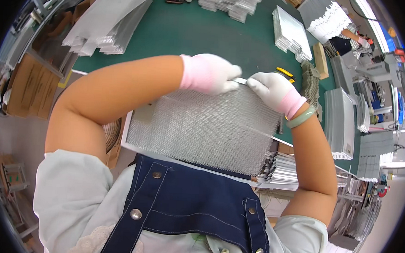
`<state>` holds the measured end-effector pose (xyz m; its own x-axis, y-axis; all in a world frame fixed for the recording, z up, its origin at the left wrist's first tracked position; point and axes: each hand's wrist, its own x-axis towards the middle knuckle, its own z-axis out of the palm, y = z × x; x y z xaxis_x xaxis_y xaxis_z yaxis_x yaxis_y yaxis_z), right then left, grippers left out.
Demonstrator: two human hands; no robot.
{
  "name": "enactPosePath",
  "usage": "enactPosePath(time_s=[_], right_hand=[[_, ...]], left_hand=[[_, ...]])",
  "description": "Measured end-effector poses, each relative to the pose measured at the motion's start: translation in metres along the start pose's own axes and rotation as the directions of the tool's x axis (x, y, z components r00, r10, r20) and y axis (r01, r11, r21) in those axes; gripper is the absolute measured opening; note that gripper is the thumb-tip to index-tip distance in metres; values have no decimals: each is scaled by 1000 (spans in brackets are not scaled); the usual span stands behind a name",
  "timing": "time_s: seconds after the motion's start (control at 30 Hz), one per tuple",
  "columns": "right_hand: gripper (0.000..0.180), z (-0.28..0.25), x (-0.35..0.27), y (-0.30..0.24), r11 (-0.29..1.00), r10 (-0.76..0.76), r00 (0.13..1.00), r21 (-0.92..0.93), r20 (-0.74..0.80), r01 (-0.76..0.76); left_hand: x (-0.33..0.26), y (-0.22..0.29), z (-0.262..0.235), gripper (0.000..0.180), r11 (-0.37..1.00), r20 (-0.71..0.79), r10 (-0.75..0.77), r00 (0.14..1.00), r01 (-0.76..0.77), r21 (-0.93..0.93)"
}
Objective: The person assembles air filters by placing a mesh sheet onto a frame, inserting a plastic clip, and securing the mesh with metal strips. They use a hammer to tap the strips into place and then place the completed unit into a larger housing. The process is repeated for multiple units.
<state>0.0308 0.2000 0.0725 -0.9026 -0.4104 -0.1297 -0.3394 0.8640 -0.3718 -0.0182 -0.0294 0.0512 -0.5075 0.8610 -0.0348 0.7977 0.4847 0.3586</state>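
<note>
Right at the table's near edge lies a grey metal mesh panel (207,126), flat and broad, with its far edge under both hands. The left hand (210,74), in a white glove with a pink cuff, is closed over that far edge and pinches a thin bright metal strip (240,80) that runs along it. The right hand (273,90), gloved the same way, grips the strip from the other side, fingers curled tight, the two hands almost touching. A pale green bangle (300,118) sits on the right wrist. Beneath the panel's right end a stack of similar panels (282,169) shows. The green table (193,34) carries more silver stacks (109,23) at the far left and far right (292,35), and a yellow tool (285,73) just beyond the right hand.
</note>
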Motion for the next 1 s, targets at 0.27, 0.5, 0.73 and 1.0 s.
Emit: enactPosePath(time_s=[0.27,0.5,0.73,1.0], right_hand=[[61,26,-29,139,509,853,511,-375,101,-775],[47,32,-1,203,488,828,488,-73,-275,-870],[51,8,-2,230,466,884,441,-375,155,-801],[52,54,-56,236,383,920,389,-110,-43,-917]], left_hand=[[17,-37,60,39,970,243,-177,954,211,-121],[40,-68,72,43,913,339,-125,932,242,-328],[47,-92,72,43,836,317,-31,948,199,-512],[54,-95,59,47,779,404,-47,914,287,-558]])
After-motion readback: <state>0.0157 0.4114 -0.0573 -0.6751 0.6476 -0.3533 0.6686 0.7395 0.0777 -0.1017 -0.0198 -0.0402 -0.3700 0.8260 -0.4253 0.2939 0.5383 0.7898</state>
